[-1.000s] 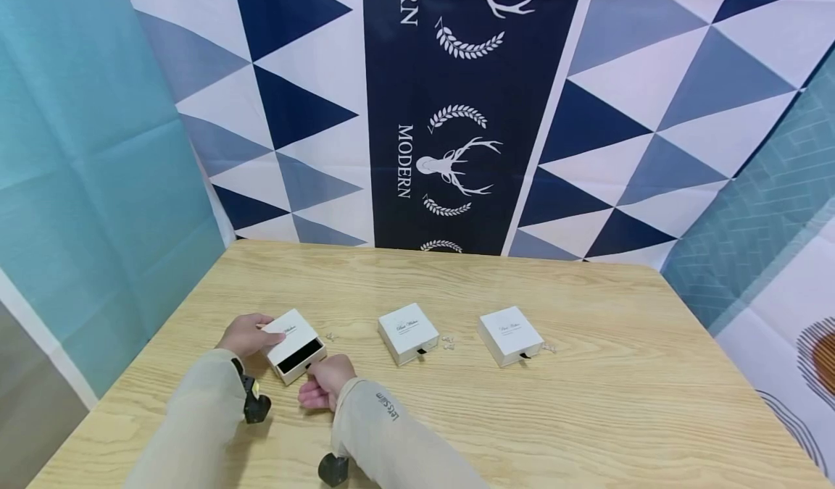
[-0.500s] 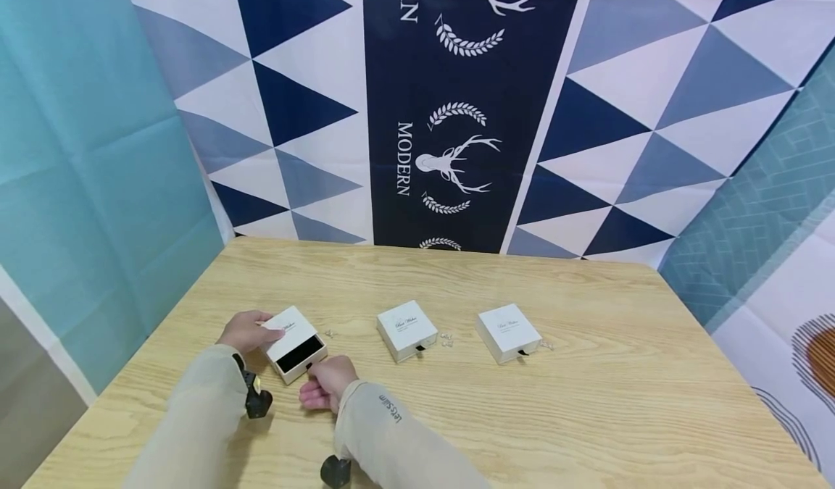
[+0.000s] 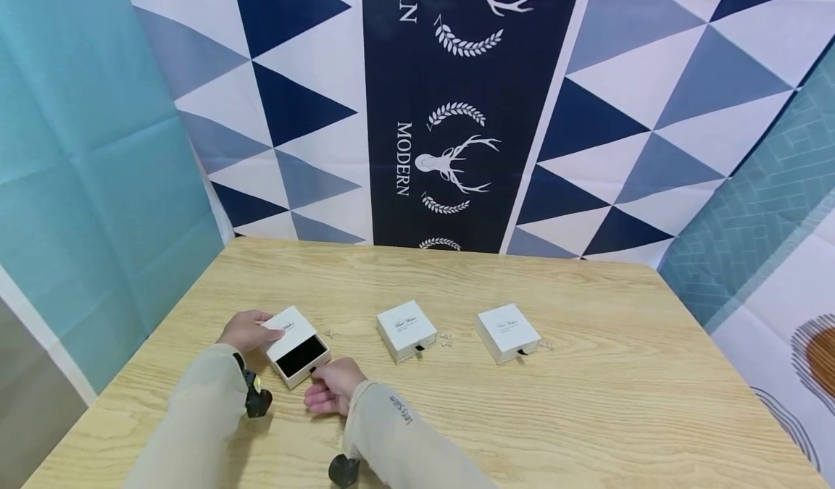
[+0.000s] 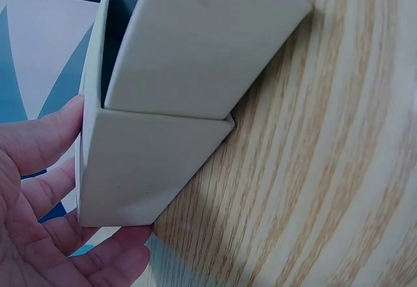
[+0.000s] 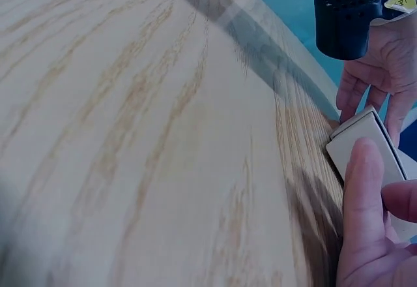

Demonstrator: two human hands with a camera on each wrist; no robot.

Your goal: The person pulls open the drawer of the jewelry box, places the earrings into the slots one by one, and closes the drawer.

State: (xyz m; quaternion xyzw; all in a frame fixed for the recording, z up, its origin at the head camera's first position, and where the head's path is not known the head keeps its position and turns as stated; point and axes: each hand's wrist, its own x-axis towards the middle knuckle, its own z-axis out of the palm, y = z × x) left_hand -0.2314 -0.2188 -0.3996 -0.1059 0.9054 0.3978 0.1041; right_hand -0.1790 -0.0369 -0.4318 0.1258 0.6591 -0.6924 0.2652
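Observation:
On the left of the table, a small white gift box with script lettering has its drawer slid partly out, showing a black lining. My left hand grips the box's outer sleeve, thumb on top; in the left wrist view its fingers curl around the sleeve's rear end. My right hand pinches the dark pull tab at the drawer's front. In the right wrist view, the right hand has one finger extended along the box. A small shiny trinket lies right of the box.
Two similar white boxes, a middle one and a right one, sit shut with black tabs out front. Small clear trinkets lie beside the middle box, and others beside the right one. A patterned curtain hangs behind the wooden table.
The drawer has come further out of its sleeve, exposing more black lining. My right hand has moved slightly right, away from the sleeve, while the left stays in place.

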